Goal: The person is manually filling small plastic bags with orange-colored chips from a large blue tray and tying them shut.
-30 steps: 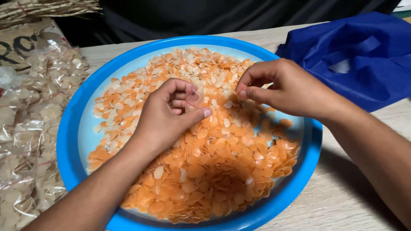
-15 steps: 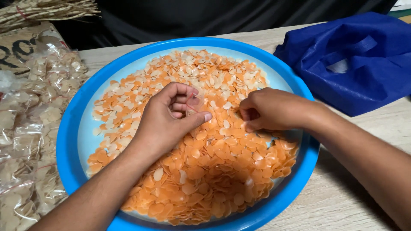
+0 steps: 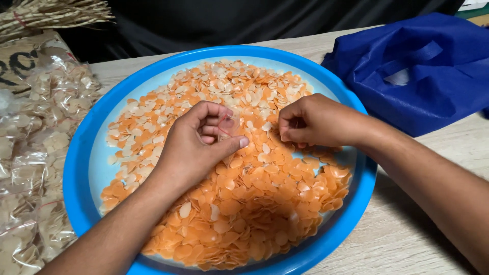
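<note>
The pale wooden worktop carries one round blue plastic tray, one dark blue fabric bag at the right, and a heap of clear plastic packets filled with pale chips at the left; I cannot count them. On the tray lie hundreds of thin orange and cream cracker chips, most of them still loose. The left hand grasps one small clear plastic pouch, which looks nearly empty. The right hand is clenched on the chips, pinching some.
</note>
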